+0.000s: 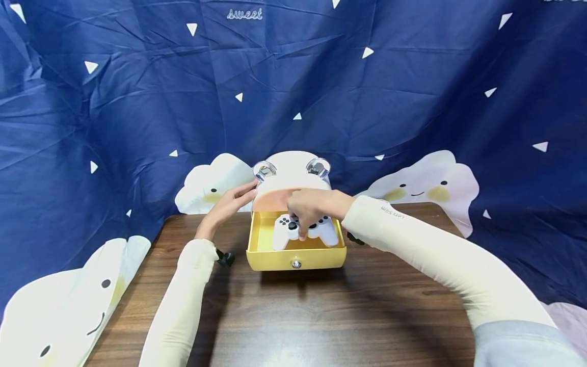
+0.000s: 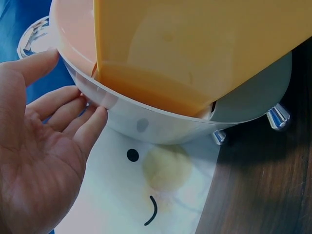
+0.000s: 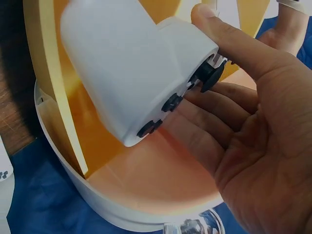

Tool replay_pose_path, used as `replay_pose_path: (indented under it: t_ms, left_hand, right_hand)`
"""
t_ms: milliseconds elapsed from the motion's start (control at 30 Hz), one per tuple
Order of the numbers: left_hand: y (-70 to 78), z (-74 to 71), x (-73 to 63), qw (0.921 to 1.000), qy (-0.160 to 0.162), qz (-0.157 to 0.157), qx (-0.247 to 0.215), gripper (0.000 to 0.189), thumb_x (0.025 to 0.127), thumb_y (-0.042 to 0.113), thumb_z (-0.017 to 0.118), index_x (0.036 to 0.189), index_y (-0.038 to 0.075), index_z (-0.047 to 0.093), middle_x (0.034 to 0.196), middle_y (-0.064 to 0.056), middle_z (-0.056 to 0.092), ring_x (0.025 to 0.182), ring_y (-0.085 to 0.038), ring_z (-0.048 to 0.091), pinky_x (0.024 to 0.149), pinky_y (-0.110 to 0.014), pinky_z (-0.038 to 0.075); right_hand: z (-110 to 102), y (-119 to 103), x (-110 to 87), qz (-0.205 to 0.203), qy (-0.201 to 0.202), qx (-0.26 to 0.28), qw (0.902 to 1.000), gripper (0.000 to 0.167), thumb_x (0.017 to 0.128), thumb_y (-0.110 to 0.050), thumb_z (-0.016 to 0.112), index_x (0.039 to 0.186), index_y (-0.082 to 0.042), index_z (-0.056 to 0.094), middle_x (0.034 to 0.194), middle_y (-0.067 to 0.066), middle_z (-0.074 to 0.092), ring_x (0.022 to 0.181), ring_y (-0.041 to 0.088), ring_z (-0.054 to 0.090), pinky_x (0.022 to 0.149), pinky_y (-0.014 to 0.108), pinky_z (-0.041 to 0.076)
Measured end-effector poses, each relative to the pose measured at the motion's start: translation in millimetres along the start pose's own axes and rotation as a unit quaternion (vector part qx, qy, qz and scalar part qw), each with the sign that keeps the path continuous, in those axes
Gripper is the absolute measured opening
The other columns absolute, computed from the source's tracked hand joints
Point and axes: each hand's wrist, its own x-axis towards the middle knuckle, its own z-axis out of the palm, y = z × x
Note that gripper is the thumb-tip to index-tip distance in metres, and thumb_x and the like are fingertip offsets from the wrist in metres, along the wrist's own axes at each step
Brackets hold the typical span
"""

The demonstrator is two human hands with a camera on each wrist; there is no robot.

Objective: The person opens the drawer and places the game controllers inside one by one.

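A white game controller (image 1: 327, 234) with black sticks and buttons is in the pulled-out yellow drawer (image 1: 272, 261). My right hand (image 1: 314, 205) reaches down from above and pinches its middle, thumb toward the drawer front. In the right wrist view the controller (image 3: 122, 63) tilts inside the drawer, with my fingers under its button side. The drawer belongs to a rounded white box (image 1: 293, 171) with a peach front panel (image 1: 268, 200) and two shiny ring-shaped eyes. Fingertips of my left hand (image 1: 229, 204) touch the box's left side, the fingers fairly straight in the left wrist view.
Brown wood-grain table (image 1: 293, 316) lies under the box, which stands on short silver feet (image 2: 279, 117). A round metal knob (image 1: 296, 264) sticks out of the drawer front. Close behind hangs a dark blue cloth (image 1: 293, 66) with white clouds and triangles.
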Motion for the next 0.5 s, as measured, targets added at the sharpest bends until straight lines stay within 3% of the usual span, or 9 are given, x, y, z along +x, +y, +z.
replay_pose_path:
  t_ms: [200, 500]
  left_hand:
    - [-0.7, -0.1, 0.2, 1.0000, -0.002, 0.000, 0.003, 0.063, 0.108, 0.050, 0.059, 0.163, 0.022, 0.047, 0.169, 0.000, 0.045, 0.160, -0.026, 0.038, 0.131, -0.051, 0.032]
    - [0.2, -0.2, 0.7, 1.0000, -0.003, 0.001, 0.008, 0.062, 0.108, 0.049, 0.059, 0.163, 0.022, 0.047, 0.168, -0.001, 0.046, 0.159, -0.027, 0.038, 0.131, -0.051, 0.032]
  right_hand:
    - [8, 0, 6.7, 0.010, 0.004, -0.003, 0.9999, 0.033, 0.074, -0.044, 0.097, 0.084, -0.019, 0.077, 0.086, -0.006, 0.068, 0.081, 0.014, 0.062, 0.075, 0.031, 0.055]
    - [17, -3, 12.9, -0.001, 0.003, -0.021, 0.9998, 0.039, 0.079, -0.046, 0.094, 0.096, -0.015, 0.079, 0.107, 0.001, 0.065, 0.093, 0.018, 0.058, 0.085, 0.034, 0.056]
